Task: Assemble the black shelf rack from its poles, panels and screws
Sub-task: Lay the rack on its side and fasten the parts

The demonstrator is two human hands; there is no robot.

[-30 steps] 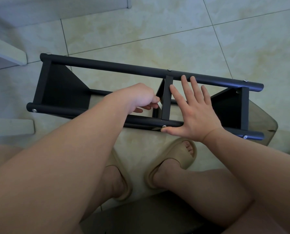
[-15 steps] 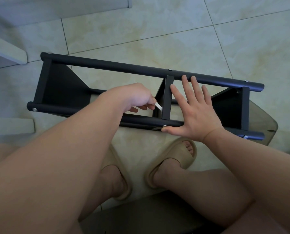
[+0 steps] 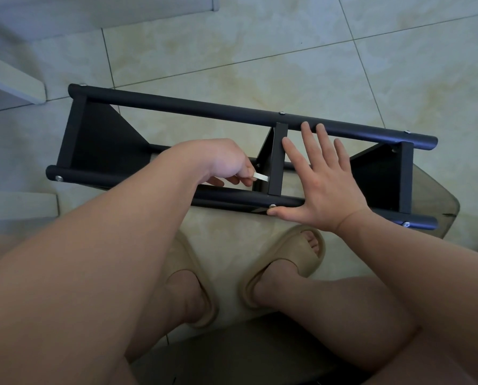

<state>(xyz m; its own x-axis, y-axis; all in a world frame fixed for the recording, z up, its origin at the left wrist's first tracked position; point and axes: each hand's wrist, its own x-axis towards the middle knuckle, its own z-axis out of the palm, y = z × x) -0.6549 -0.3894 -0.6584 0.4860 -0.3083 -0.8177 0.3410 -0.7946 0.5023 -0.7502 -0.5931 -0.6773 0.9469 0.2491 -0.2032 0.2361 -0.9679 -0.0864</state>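
Observation:
The black shelf rack (image 3: 193,107) lies on its side across the tiled floor, its poles running left to right with three panels between them. My left hand (image 3: 226,159) reaches inside the frame and pinches a small flat silver tool (image 3: 261,177) against the middle panel (image 3: 276,159), close to a screw (image 3: 258,165) in it. My right hand (image 3: 324,184) lies flat with spread fingers just right of that panel, its thumb on the near pole (image 3: 232,197) beside a silver screw head (image 3: 273,206).
My two feet in beige slippers (image 3: 296,262) stand just in front of the rack. A translucent sheet (image 3: 438,207) lies under the rack's right end. White furniture edges (image 3: 15,81) stand at the left. Open tiles extend beyond the far pole.
My left hand has drawn slightly back and down, so the silver tool now shows beyond its fingers. My right hand and the rack have stayed in place.

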